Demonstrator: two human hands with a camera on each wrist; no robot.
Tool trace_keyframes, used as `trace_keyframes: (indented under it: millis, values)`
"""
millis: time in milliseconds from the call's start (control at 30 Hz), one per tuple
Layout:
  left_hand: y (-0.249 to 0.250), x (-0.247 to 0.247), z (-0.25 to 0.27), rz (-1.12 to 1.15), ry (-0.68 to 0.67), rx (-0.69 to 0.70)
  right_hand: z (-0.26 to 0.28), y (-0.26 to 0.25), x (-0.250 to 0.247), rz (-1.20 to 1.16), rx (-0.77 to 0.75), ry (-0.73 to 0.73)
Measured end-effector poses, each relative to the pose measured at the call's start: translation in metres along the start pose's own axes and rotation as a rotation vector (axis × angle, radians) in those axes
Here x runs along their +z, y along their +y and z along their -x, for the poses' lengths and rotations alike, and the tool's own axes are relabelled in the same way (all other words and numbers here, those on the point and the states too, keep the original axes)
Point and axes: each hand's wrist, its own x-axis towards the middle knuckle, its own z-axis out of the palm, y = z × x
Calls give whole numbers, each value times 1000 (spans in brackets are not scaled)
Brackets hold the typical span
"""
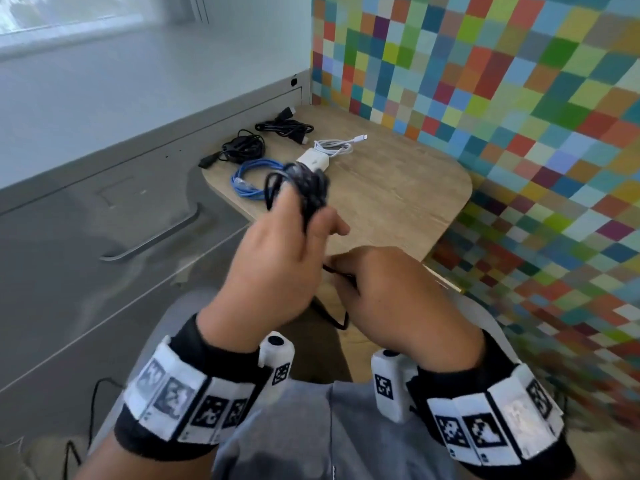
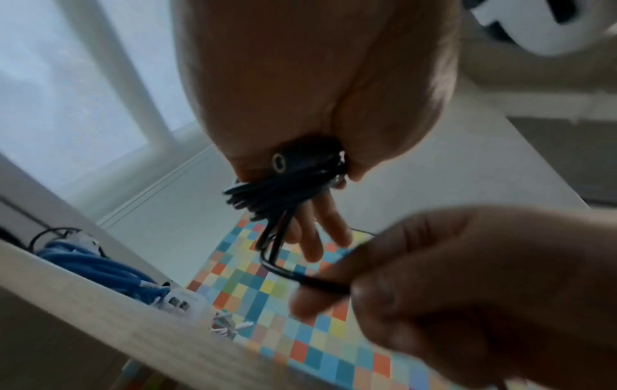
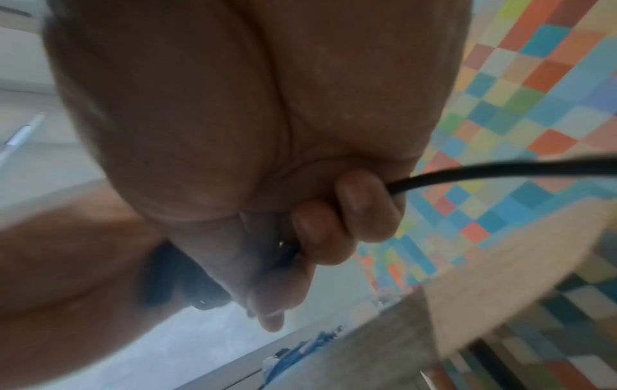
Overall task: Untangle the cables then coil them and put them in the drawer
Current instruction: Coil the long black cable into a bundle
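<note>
My left hand (image 1: 277, 251) is raised over the near edge of the wooden table (image 1: 398, 188) and grips a bundle of black cable (image 1: 304, 188) wound in loops; the loops (image 2: 284, 190) pass between thumb and palm. Just to its right and lower, my right hand (image 1: 391, 282) holds the loose end of the same black cable (image 3: 501, 171) in curled fingers. A slack length (image 1: 337, 317) hangs below both hands. On the table lie a coiled blue cable (image 1: 251, 178), a white charger (image 1: 313, 161) with its white cable (image 1: 336, 145), and two coiled black cables (image 1: 244, 147) (image 1: 285, 128).
A grey cabinet front with a closed drawer and metal handle (image 1: 152, 240) stands to the left of the table. A wall of coloured squares (image 1: 502, 98) runs along the back and right. My lap in grey cloth (image 1: 311, 427) is under the hands.
</note>
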Motion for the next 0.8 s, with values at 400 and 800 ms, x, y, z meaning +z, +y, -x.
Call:
trace_keyframes:
  millis: [400,800]
  values:
    - [7,-14,-2,146,-486,-204,19,13,-48,-511,-90,327]
    - [-2,-25,5,959,-591,-200,6,54,-36,-740,-4,634]
